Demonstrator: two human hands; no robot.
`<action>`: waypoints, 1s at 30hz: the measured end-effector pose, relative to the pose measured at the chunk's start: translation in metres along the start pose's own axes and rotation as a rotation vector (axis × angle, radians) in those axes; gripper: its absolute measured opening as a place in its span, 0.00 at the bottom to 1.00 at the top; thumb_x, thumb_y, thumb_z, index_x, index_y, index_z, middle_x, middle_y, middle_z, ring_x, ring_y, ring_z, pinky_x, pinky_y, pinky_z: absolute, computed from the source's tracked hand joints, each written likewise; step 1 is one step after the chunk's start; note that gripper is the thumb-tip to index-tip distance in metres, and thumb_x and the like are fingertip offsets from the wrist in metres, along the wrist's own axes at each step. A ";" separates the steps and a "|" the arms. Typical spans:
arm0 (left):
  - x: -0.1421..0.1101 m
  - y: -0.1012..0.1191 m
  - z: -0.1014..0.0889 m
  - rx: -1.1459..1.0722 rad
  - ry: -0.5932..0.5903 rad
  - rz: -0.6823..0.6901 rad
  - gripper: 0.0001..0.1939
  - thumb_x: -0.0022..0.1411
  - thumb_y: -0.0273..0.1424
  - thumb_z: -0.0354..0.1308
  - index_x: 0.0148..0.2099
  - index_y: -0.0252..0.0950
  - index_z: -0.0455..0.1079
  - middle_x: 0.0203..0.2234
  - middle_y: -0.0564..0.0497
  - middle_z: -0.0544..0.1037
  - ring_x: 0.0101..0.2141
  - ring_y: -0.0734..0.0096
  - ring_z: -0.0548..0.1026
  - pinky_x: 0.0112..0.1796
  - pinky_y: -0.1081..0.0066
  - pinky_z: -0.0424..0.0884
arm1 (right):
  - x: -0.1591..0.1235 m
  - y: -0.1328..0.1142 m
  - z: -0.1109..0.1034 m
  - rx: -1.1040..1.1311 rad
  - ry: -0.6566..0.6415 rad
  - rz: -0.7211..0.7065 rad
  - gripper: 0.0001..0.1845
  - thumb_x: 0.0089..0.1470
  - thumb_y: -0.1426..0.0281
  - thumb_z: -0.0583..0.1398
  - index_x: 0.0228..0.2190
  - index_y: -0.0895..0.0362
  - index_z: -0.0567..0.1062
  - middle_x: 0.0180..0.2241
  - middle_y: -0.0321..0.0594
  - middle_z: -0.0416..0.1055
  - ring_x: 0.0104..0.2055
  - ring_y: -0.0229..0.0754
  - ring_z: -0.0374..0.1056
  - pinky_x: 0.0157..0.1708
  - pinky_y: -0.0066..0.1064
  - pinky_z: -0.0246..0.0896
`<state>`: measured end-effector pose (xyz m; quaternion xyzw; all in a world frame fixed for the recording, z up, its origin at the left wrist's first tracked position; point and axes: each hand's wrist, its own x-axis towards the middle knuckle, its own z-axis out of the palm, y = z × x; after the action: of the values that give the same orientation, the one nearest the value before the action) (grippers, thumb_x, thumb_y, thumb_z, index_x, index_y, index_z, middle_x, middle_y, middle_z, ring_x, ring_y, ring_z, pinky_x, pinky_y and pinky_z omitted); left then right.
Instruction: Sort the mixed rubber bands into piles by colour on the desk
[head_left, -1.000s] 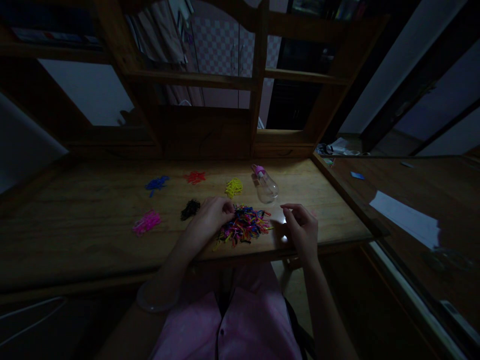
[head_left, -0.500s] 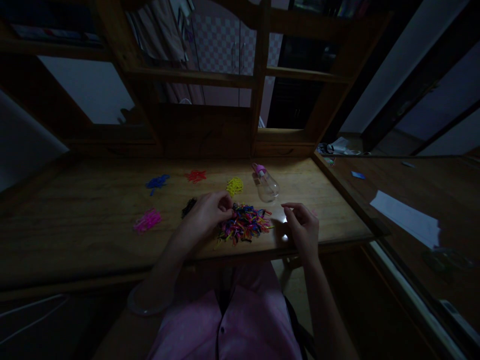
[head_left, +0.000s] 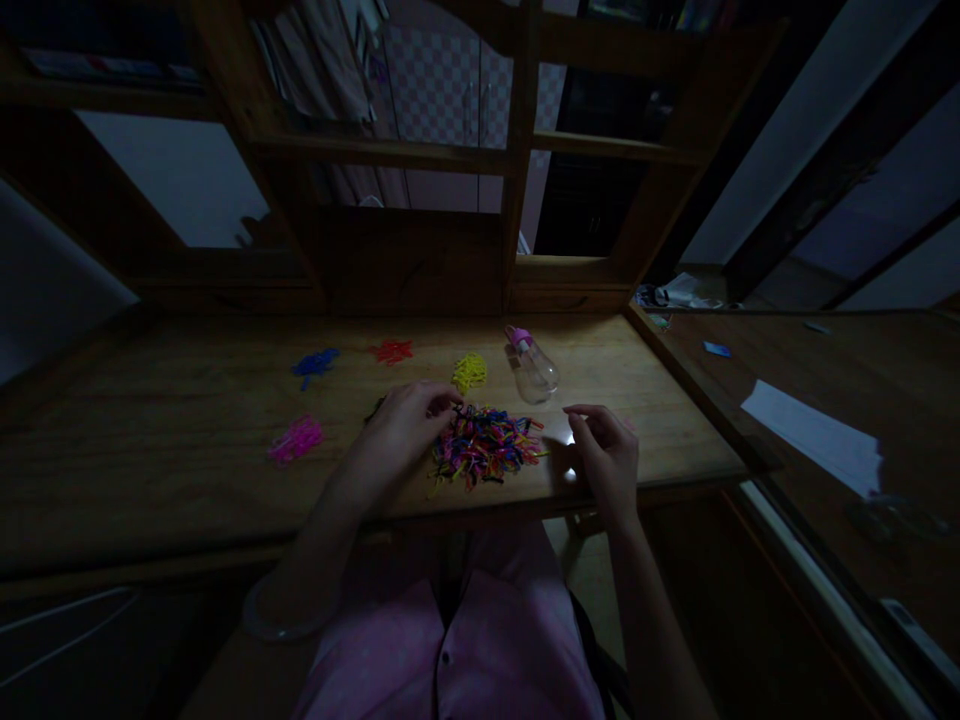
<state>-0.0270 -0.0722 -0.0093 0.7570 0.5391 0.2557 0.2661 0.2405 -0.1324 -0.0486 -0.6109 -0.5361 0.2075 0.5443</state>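
A heap of mixed-colour small bands lies on the wooden desk in front of me. My left hand hovers at the heap's left edge, fingers pinched together on something I cannot make out, and covers most of the black pile. My right hand rests right of the heap with fingers curled, thumb against forefinger. Sorted piles lie behind: yellow, red, blue and pink.
A clear bulb-shaped bottle with a pink cap lies behind the heap. Wooden shelving rises at the desk's back. A side surface at right holds a white sheet and a small blue piece.
My left hand has drawn back from the heap's top and moved left, over the black pile. My right hand has hardly moved.
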 end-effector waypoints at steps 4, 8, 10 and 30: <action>-0.002 0.012 0.008 0.080 -0.045 0.011 0.11 0.59 0.29 0.56 0.42 0.38 0.78 0.37 0.47 0.81 0.41 0.60 0.76 0.41 0.66 0.69 | 0.000 0.001 0.000 0.014 -0.006 0.014 0.13 0.58 0.62 0.59 0.37 0.57 0.78 0.20 0.30 0.58 0.23 0.34 0.55 0.24 0.26 0.49; -0.003 0.026 0.012 0.164 0.027 -0.052 0.09 0.58 0.27 0.58 0.38 0.37 0.78 0.36 0.46 0.80 0.41 0.59 0.75 0.41 0.65 0.68 | 0.000 0.000 0.000 0.022 -0.011 0.009 0.13 0.58 0.62 0.59 0.36 0.57 0.78 0.21 0.30 0.58 0.23 0.34 0.55 0.24 0.27 0.48; -0.003 0.029 0.011 0.162 0.030 -0.064 0.08 0.57 0.27 0.58 0.37 0.37 0.78 0.33 0.46 0.80 0.38 0.59 0.75 0.39 0.65 0.67 | 0.000 -0.001 0.000 0.019 -0.011 0.001 0.13 0.58 0.62 0.59 0.36 0.58 0.78 0.20 0.30 0.57 0.23 0.34 0.53 0.23 0.27 0.47; 0.007 0.026 0.011 0.118 -0.053 -0.060 0.04 0.52 0.26 0.60 0.30 0.35 0.76 0.24 0.50 0.77 0.29 0.66 0.74 0.31 0.69 0.64 | 0.000 0.001 0.000 0.013 -0.002 -0.001 0.13 0.57 0.62 0.59 0.36 0.57 0.78 0.20 0.31 0.59 0.23 0.35 0.56 0.23 0.27 0.48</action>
<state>0.0003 -0.0739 0.0011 0.7612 0.5686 0.1955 0.2429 0.2411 -0.1323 -0.0497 -0.6070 -0.5357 0.2114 0.5477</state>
